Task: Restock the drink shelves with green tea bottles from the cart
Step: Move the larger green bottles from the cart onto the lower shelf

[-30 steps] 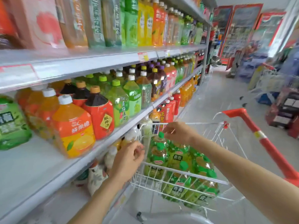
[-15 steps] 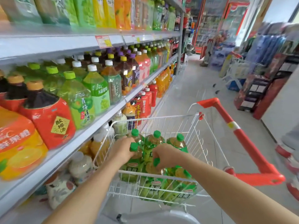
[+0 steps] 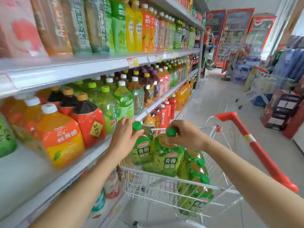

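Note:
Two large green tea bottles hang above the white wire cart (image 3: 166, 181), lifted clear of its rim. My left hand (image 3: 124, 135) grips the neck of the left green tea bottle (image 3: 144, 150), just under its green cap. My right hand (image 3: 185, 136) holds the right green tea bottle (image 3: 167, 160) by its neck, cap showing between the fingers. Several more green tea bottles (image 3: 195, 183) lie in the cart's right side. The middle drink shelf (image 3: 24, 175) has a bare stretch at its near left end.
Orange juice bottles (image 3: 60, 137) and red-labelled dark bottles (image 3: 89, 122) stand on the shelf left of my hands. The cart's red handle (image 3: 256, 148) runs along the right. Boxes (image 3: 281, 109) and another cart (image 3: 263, 83) stand across the aisle; a person is far back.
Both hands went down into the cart, closed on two bottle necks, and have since raised the two bottles up above the cart rim beside the shelf.

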`<action>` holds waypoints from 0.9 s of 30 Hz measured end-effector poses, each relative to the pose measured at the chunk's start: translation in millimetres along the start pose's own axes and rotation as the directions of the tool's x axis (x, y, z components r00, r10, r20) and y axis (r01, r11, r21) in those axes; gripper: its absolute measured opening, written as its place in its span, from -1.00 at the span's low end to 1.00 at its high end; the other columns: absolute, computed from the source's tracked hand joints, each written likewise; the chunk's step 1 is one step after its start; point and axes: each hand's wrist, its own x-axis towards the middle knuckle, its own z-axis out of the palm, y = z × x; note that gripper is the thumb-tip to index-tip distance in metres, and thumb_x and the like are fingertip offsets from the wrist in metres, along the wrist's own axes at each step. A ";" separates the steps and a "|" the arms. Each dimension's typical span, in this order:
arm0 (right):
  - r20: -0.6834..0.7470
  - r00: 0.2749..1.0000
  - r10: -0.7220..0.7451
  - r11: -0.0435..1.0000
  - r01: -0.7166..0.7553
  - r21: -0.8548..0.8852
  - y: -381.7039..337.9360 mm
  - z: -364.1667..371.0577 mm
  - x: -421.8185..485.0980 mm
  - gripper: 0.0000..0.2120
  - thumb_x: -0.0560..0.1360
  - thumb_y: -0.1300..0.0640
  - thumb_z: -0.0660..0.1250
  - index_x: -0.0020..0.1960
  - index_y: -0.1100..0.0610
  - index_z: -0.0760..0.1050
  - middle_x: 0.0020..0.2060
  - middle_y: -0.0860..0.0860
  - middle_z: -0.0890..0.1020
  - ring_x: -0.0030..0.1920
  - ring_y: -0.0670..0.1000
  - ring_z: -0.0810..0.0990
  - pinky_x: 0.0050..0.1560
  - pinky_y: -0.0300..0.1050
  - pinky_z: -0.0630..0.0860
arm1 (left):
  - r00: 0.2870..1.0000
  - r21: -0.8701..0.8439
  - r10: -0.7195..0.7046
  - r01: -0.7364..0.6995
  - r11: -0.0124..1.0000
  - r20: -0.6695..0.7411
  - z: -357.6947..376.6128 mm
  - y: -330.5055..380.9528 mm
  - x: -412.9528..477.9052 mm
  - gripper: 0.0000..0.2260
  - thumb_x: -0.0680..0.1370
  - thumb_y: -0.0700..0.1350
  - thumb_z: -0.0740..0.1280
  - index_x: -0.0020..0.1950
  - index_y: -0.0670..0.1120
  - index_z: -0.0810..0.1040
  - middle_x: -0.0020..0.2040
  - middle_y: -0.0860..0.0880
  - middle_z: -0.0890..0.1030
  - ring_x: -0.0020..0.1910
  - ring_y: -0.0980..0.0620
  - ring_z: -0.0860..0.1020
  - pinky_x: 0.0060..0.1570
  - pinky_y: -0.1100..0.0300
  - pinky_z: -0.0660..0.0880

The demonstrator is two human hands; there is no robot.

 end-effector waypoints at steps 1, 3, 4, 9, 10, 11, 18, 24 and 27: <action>-0.025 0.999 -0.042 0.999 0.042 0.027 -12.3 -8.3 -0.3 -0.70 0.41 0.05 0.47 0.00 0.23 0.53 -0.16 0.12 0.57 -0.24 0.01 0.42 -0.21 -0.08 0.38 | 0.998 -0.006 -0.007 0.007 1.000 -0.058 -18.6 2.3 -2.8 -0.60 0.57 0.02 0.31 0.30 -0.21 0.44 0.21 -0.15 0.45 0.23 -0.12 0.39 0.18 0.12 0.29; -0.059 0.990 -0.130 0.988 0.134 0.075 -39.1 -23.0 -2.0 -0.67 0.42 0.03 0.47 0.02 0.25 0.52 -0.17 0.11 0.56 -0.23 0.02 0.44 -0.17 -0.04 0.42 | 0.985 -0.012 -0.010 0.008 1.000 -0.172 -55.1 6.3 -10.1 -0.60 0.57 0.00 0.33 0.29 -0.24 0.45 0.20 -0.18 0.46 0.23 -0.15 0.41 0.20 0.11 0.30; -0.071 0.982 -0.173 0.980 0.179 0.090 -51.9 -28.2 -1.8 -0.66 0.42 0.02 0.46 0.03 0.24 0.52 -0.17 0.09 0.55 -0.22 0.04 0.46 -0.16 -0.01 0.44 | 0.974 -0.003 -0.005 0.004 1.000 -0.228 -72.9 8.4 -14.7 -0.61 0.56 -0.01 0.33 0.28 -0.24 0.46 0.19 -0.19 0.47 0.23 -0.15 0.41 0.19 0.12 0.30; -0.141 0.944 -0.299 0.909 0.327 0.257 -106.6 -34.1 6.7 -0.67 0.45 -0.02 0.41 0.07 0.19 0.51 -0.14 0.06 0.61 -0.14 0.06 0.59 -0.13 0.01 0.52 | 0.900 0.131 0.036 0.024 0.991 -0.435 -156.1 5.1 -46.8 -0.68 0.56 -0.03 0.35 0.18 -0.24 0.51 0.09 -0.22 0.50 0.13 -0.19 0.45 0.09 0.13 0.29; -0.147 0.936 -0.319 0.885 0.350 0.307 -119.1 -32.0 8.9 -0.69 0.46 0.01 0.41 0.06 0.19 0.50 -0.12 0.04 0.61 -0.11 0.06 0.60 -0.08 -0.05 0.53 | 0.886 0.167 0.046 0.036 0.985 -0.462 -170.7 1.9 -55.6 -0.67 0.56 -0.01 0.33 0.15 -0.24 0.52 0.06 -0.23 0.51 0.09 -0.20 0.47 0.05 0.11 0.30; -0.154 0.926 -0.344 0.859 0.377 0.347 -132.8 -28.5 10.8 -0.72 0.46 0.03 0.41 0.04 0.19 0.47 -0.10 0.05 0.60 -0.09 0.06 0.60 -0.05 -0.13 0.54 | 0.874 0.199 0.050 0.054 0.978 -0.484 -184.2 -0.5 -64.8 -0.65 0.55 0.03 0.30 0.13 -0.25 0.52 0.04 -0.23 0.51 0.06 -0.21 0.47 0.02 0.10 0.31; -0.211 0.850 -0.482 0.690 0.517 0.506 -212.5 22.7 25.2 -0.72 0.46 0.07 0.44 0.07 0.19 0.48 -0.13 0.16 0.57 -0.15 0.11 0.57 -0.04 0.18 0.57 | 0.823 0.401 0.021 0.254 0.880 -0.568 -250.9 -13.9 -135.2 -0.61 0.53 0.08 0.22 0.12 -0.23 0.50 0.02 -0.21 0.48 0.04 -0.20 0.44 -0.04 0.03 0.35; -0.305 0.758 -0.576 0.592 0.645 0.483 -262.9 79.0 32.8 -0.66 0.40 -0.06 0.39 0.07 0.10 0.46 -0.10 0.06 0.51 -0.10 0.14 0.53 -0.05 0.21 0.53 | 0.817 0.472 -0.101 0.424 0.773 -0.568 -267.9 -45.3 -189.6 -0.61 0.53 0.04 0.26 0.17 -0.25 0.51 0.08 -0.20 0.50 0.09 -0.18 0.44 0.03 0.12 0.34; -0.347 0.721 -0.600 0.555 0.688 0.468 -279.6 104.0 42.6 -0.72 0.45 0.13 0.43 0.08 0.20 0.47 -0.09 0.02 0.47 -0.08 0.07 0.47 -0.03 0.03 0.46 | 0.796 0.461 -0.172 0.495 0.736 -0.581 -268.9 -60.4 -207.9 -0.57 0.53 0.05 0.25 0.22 -0.26 0.51 0.12 -0.20 0.51 0.14 -0.17 0.45 0.06 0.07 0.41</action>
